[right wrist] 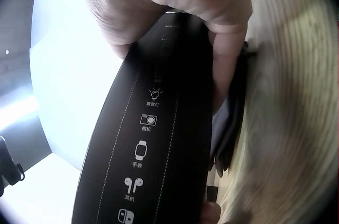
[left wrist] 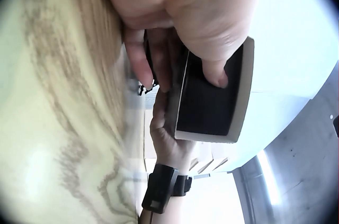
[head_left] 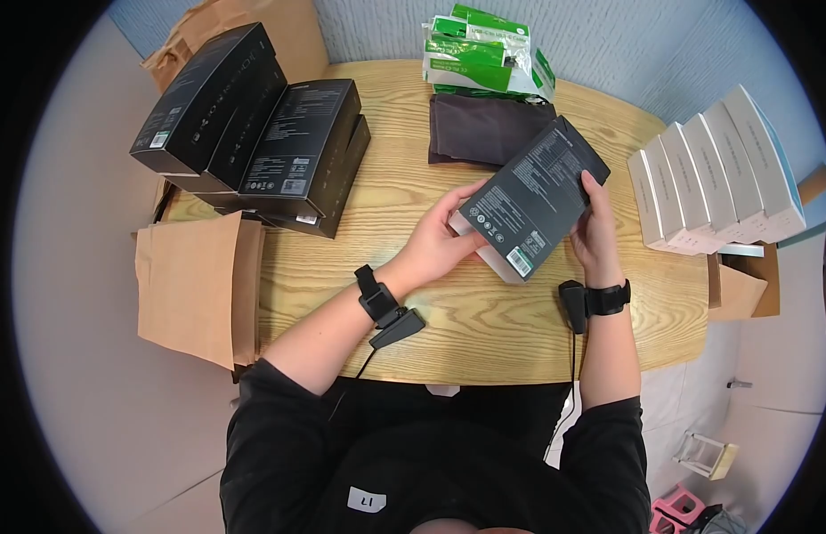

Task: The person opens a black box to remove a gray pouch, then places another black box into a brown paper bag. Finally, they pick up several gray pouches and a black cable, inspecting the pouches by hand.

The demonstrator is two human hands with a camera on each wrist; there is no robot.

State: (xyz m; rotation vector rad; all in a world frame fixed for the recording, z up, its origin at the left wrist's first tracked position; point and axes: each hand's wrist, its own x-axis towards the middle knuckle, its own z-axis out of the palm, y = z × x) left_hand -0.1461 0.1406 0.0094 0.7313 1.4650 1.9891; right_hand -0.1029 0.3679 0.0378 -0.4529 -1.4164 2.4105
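Note:
Both hands hold a black printed box (head_left: 530,198) tilted above the table. My left hand (head_left: 435,238) grips its near left end, where a white edge (head_left: 502,264) sticks out from under the black cover. The left wrist view has my left thumb (left wrist: 216,73) on a dark surface (left wrist: 205,108) framed by a white rim, with the fingers around the side. My right hand (head_left: 596,230) grips the opposite side, thumb near the far right edge. White icons line the box's black side (right wrist: 145,144) in the right wrist view, between the right thumb and fingers.
Black boxes (head_left: 297,142) are stacked at the left, with brown paper bags (head_left: 195,289) in front and behind. Green and white packets (head_left: 484,53) and dark folded pouches (head_left: 475,129) lie at the back. Several white boxes (head_left: 711,173) stand at the right of the wooden table (head_left: 466,343).

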